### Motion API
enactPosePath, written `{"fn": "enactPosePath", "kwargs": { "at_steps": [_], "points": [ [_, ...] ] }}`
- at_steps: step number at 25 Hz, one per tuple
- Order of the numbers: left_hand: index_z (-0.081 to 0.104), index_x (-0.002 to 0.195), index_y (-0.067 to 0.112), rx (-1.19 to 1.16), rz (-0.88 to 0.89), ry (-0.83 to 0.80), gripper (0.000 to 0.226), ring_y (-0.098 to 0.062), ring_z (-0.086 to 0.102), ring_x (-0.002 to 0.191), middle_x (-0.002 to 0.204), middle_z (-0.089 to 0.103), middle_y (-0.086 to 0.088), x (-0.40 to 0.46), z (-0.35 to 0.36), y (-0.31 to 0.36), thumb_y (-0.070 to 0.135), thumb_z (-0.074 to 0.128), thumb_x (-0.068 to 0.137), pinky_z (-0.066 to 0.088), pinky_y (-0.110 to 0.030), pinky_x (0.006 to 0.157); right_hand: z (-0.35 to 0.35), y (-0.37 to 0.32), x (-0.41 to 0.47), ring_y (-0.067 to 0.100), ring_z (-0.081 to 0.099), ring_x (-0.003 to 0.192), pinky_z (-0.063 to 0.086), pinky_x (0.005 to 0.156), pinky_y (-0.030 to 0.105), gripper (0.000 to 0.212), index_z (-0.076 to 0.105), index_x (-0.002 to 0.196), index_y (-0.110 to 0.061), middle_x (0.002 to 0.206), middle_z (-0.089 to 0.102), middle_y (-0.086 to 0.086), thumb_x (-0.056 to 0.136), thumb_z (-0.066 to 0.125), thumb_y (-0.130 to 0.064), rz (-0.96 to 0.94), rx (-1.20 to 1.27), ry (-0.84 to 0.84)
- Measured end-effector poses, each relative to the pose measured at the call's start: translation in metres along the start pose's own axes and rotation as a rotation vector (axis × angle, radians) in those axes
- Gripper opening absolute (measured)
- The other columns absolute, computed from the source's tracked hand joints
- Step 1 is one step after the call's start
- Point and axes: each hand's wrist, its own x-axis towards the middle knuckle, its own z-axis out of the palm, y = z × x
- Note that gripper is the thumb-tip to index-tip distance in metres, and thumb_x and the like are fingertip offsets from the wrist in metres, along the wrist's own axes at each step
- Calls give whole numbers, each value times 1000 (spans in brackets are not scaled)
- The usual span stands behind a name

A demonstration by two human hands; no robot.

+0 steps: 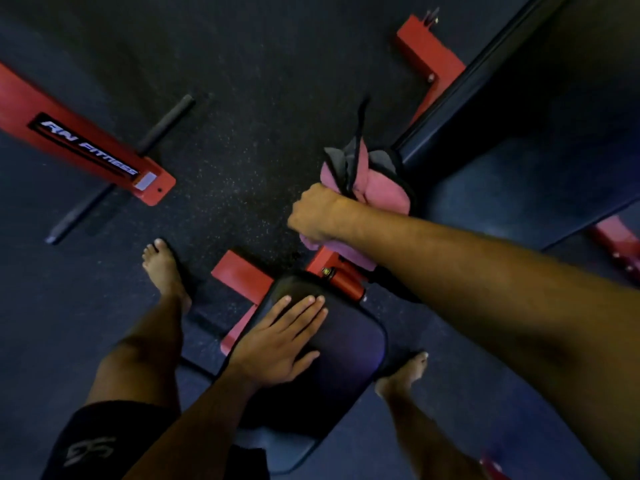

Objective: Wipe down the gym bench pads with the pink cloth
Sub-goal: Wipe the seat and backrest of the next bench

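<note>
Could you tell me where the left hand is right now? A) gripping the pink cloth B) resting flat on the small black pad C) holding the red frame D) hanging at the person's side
B: the left hand lies with straight fingers on the small black pad, while the right hand grips the pink cloth.

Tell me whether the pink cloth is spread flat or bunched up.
Bunched up. The right hand grips the pink cloth in a wad, folds sticking out above and below the fist.
</note>
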Motion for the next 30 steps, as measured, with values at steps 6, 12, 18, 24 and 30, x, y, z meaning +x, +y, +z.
{"fn": "enactPosePath", "kwargs": {
  "at_steps": [6,12,18,24,30],
  "points": [
    [33,162,10,37,9,-1,77,-22,19,160,172,22,-9,-2,-1,-1,55,46,101,18,-49,128,-14,56,-35,29,60,106,41,84,41,53,64,126,-24,121,65,4,87,62,-60,267,108,5],
    [36,161,11,66,26,38,77,-23,21,159,172,24,-8,-5,5,-3,54,48,99,19,-51,127,28,-31,20,25,60,120,42,100,45,31,62,128,-23,133,63,3,101,55,-38,120,-69,145],
    [42,158,11,36,37,44,76,-24,29,157,169,33,-8,-4,0,-2,54,52,97,22,-51,126,53,-61,-30,27,63,100,48,77,43,38,57,130,-20,124,56,6,98,53,-41,221,439,974],
    [61,143,11,77,-48,-32,64,-33,53,136,147,57,-13,14,-17,8,55,46,99,31,-52,117,193,-125,-125,3,58,102,48,83,18,30,58,119,-23,118,57,-4,91,70,-22,1044,1571,1649],
    [60,144,16,136,-48,3,62,-34,44,141,149,53,-15,22,-4,11,54,43,98,27,-55,119,277,-62,-118,15,57,113,53,94,31,39,45,132,-14,128,53,7,102,51,-39,1518,1761,1870]
  ]
}}
